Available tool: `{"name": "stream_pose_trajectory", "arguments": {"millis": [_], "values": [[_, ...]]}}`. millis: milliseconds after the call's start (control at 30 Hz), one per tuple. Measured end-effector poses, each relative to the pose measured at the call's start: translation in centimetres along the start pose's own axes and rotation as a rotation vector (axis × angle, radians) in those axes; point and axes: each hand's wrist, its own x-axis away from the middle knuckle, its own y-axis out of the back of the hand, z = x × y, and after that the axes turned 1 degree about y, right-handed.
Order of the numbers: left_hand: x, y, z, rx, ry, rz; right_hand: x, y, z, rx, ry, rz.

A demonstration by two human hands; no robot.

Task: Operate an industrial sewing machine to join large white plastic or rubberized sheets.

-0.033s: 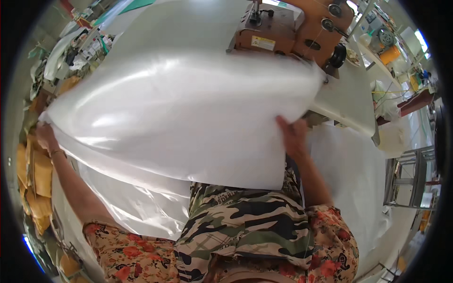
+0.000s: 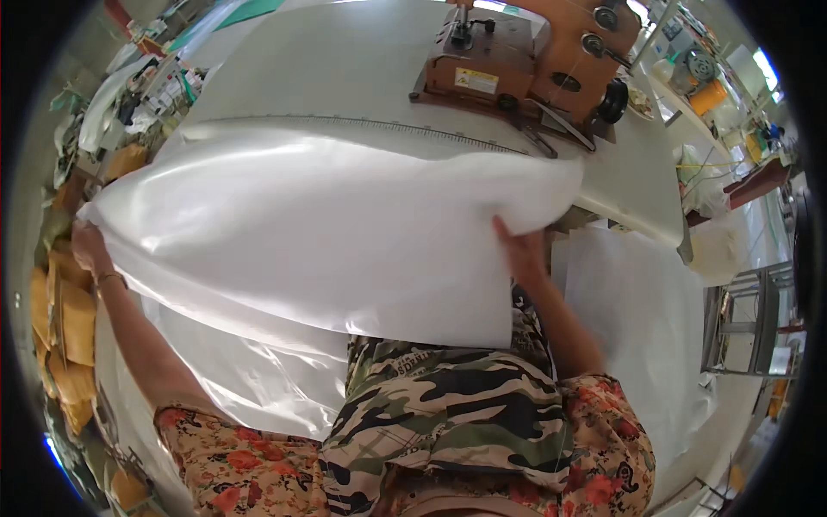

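The white plastic sheet (image 2: 327,233) is spread in the air in front of the orange sewing machine (image 2: 534,60), above the white table (image 2: 345,60), in the same place as in the earlier frame; nothing has visibly moved. The left hand (image 2: 90,246) pinches its far-left corner with closed fingers. The right hand (image 2: 521,250) grips the edge below the machine, fingers hidden under the sheet. The long axis runs left to right, the right end slightly higher.

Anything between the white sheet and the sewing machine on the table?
Nothing visible. Left hand and right hand hold the white sheet at its ends; bare table lies before the sewing machine.
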Motion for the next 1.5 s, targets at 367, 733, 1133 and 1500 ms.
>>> {"name": "stream_pose_trajectory", "arguments": {"millis": [367, 733, 1133, 1500], "values": [[2.2, 3.3, -10.0, 0.426, -0.254, -0.184, -0.8, 0.7, -7.4, -0.194, -0.239, 0.03], [9.8, 21.7, -10.9, 0.287, -0.702, 0.096, -2.9, 1.3, -7.6, 0.128, -0.04, 0.108], [21.6, 36.0, -23.3, 1.524, -2.084, 0.767, -7.7, -0.3, 0.7, 0.249, 0.242, -0.059], [36.5, 29.6, -37.6, 1.939, -0.902, 1.098, -4.5, -0.7, 6.3, 0.131, 0.647, 0.51]]}}
